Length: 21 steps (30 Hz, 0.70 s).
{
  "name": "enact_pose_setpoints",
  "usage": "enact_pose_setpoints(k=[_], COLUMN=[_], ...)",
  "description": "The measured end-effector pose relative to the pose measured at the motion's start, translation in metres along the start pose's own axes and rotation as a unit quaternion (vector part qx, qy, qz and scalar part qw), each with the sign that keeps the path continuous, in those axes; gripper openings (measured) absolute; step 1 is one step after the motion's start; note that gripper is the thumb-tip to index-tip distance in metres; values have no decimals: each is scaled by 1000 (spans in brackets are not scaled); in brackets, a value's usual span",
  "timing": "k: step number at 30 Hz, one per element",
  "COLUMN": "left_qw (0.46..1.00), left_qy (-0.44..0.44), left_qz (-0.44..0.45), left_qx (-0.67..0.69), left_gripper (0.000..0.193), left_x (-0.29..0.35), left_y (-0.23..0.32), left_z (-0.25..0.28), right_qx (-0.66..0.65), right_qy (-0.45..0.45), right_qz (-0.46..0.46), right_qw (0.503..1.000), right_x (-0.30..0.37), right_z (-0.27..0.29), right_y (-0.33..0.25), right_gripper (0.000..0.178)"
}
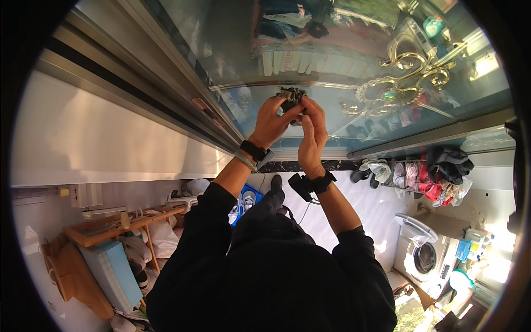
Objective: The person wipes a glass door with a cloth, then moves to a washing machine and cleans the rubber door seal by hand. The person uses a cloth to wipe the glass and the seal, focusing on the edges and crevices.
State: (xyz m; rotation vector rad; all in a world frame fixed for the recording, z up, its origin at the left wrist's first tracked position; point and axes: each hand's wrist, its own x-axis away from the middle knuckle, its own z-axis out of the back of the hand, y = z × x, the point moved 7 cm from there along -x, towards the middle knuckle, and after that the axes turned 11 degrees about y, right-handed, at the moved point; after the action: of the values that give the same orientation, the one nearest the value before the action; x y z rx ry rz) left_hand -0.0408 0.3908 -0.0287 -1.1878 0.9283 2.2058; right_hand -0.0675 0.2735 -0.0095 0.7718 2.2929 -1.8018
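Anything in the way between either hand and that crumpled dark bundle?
Nothing visible. The left hand and right hand both have their fingers at the crumpled dark bundle, in front of the glass panel. Whether the bundle touches the glass can't be told from this view.

So the fingers [316,113] of the left hand [268,120] and right hand [313,133] are covering a lot of that crumpled dark bundle [292,95], and what's poking out is looking too small to identify. Reflections are smearing the shapes in the glass panel [232,61], so I'm struggling to separate behind from mirrored. Glare is washing out stuff past the washing machine [410,252], and the bottom edge is cropping the black top [271,279].
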Motion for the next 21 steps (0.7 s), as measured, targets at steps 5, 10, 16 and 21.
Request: enact_pose_setpoints(k=[5,10,16,21], left_qw=[978,970,980,945], left_qy=[150,179,-7,-5], left_qz=[1,0,79,284], left_qx=[-144,-162,-183,-163], left_gripper=[46,46,52,43], left_x=[18,57,146,197], left_y=[-28,-76,-112,-116], left_z=[71,105,47,11], right_qx=[24,54,113,144], right_qy=[-21,4,8,28], right_qz=[39,-23,-81,-123], right_qw=[999,998,990,982], right_x=[11,11,27,41], right_z=[-4,20,42,65], right_y=[4,35,76,95], right_gripper=[24,18,13,12])
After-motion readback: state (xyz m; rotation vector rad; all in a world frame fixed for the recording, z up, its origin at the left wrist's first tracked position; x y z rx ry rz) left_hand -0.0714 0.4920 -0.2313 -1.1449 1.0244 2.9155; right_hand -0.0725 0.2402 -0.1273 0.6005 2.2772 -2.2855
